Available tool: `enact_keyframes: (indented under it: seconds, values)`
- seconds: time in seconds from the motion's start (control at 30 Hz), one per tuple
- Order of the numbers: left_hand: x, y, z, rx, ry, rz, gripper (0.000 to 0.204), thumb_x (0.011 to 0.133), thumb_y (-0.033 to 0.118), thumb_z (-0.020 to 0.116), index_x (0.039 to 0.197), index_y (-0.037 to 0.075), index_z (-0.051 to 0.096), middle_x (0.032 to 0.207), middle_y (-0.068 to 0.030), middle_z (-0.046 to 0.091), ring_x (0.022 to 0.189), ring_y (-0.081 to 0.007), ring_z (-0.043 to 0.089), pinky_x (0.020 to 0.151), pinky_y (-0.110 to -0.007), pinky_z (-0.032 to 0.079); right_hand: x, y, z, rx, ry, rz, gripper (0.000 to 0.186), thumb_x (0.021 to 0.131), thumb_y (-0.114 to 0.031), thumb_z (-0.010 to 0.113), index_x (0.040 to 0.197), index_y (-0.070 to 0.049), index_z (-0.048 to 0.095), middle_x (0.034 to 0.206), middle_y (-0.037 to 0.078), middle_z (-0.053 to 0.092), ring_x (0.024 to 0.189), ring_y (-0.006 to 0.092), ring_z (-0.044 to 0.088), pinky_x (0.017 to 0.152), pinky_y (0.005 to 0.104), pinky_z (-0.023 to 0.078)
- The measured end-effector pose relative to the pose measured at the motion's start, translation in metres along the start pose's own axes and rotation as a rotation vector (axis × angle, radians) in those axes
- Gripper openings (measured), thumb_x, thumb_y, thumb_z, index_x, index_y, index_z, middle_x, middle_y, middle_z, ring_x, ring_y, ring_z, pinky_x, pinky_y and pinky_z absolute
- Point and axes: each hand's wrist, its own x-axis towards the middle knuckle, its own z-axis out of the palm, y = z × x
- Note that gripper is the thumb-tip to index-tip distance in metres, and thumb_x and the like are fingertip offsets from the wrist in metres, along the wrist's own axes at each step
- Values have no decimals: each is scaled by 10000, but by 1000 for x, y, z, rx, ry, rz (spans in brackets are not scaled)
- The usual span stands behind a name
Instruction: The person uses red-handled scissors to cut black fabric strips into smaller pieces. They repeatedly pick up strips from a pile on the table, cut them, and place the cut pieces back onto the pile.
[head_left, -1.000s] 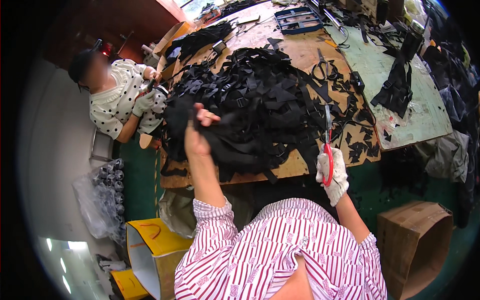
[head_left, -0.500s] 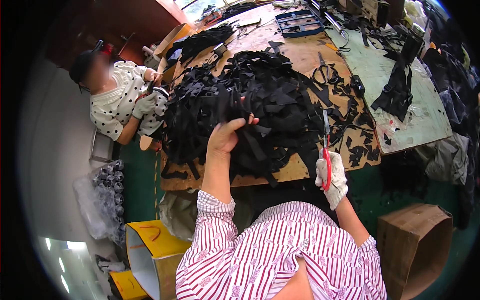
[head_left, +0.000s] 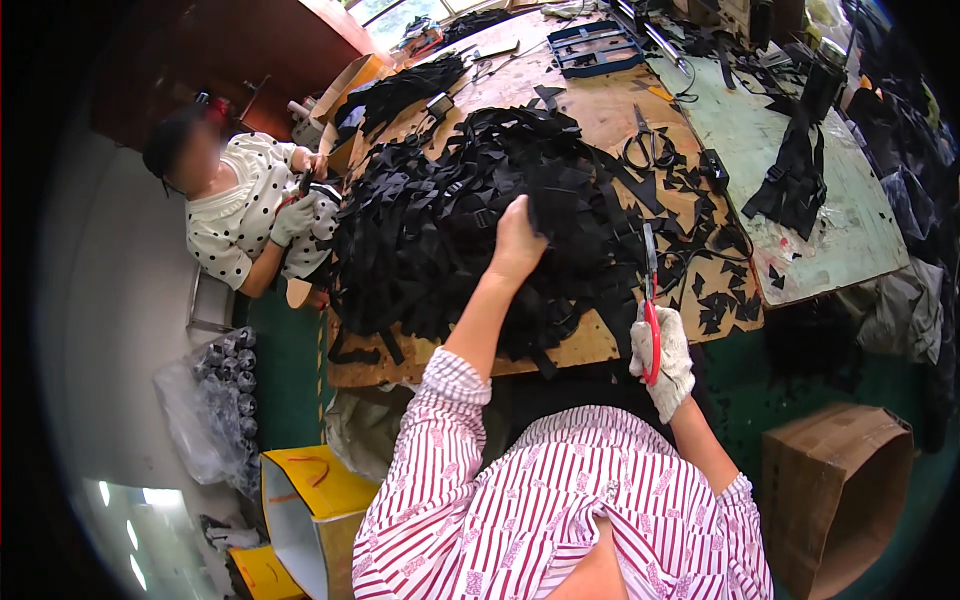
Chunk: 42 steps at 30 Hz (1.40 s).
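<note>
My bare left hand [head_left: 518,243] is over the middle of a large heap of black fabric straps [head_left: 430,190]. Its fingers close on a dark fabric piece [head_left: 556,208], which blends into the heap behind it. Most of the fingertips are hidden. At the table's front edge, my right hand [head_left: 664,362] wears a white knit glove. It grips scissors [head_left: 652,310] with red handles, blades pointing up and away from me. Whether the blades are fully closed is hard to make out.
Another pair of scissors [head_left: 641,145] lies beyond the heap, near black offcuts [head_left: 715,300]. A blue tray [head_left: 597,48] sits at the back. A co-worker [head_left: 255,205] sits at left. A cardboard box [head_left: 835,490] and a yellow carton [head_left: 318,480] stand below the table [head_left: 370,373].
My left hand has moved right and slightly away across the heap, and the fabric at its fingers has shifted with it. My right hand holds the scissors almost where they were.
</note>
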Motion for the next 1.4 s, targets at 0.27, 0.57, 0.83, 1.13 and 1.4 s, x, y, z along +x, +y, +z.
enact_keyframes:
  seconds: [0.27,0.57,0.83,1.13,1.4]
  values:
    - [8,11,30,268,-122,-1,361,650,-23,622,998,-43,529,967,-247,585,937,-418,561,814,-449,470,0,2,-4,-3,7,14,340,860,-144,613,1101,-30,402,737,25,504,427,74,450,382,206,399]
    - [2,9,-46,-458,-73,-266,229,664,-69,604,884,-6,593,788,-106,625,630,-178,594,579,-310,461,2,-13,5,-51,-30,6,451,760,-87,698,1083,-48,386,819,34,473,547,79,476,432,210,439]
    - [-44,41,-72,-1035,-225,-415,292,751,201,736,963,64,588,816,1,533,663,-87,461,540,-229,354,26,-53,30,70,-64,-147,557,746,-27,710,1169,-24,347,996,100,558,683,95,550,507,203,468]
    - [-63,32,-55,-705,-186,-177,166,808,62,614,959,5,577,798,-44,568,699,-150,532,650,-279,440,49,-55,52,73,-155,-260,461,771,-54,677,1123,-51,379,804,36,525,556,95,523,484,215,454]
    - [-88,84,-17,-663,177,-53,258,965,196,425,1077,-12,530,966,-61,589,866,-155,595,776,-261,476,39,-43,56,153,42,-327,327,793,-120,654,1026,-80,429,762,16,514,497,94,523,415,205,427]
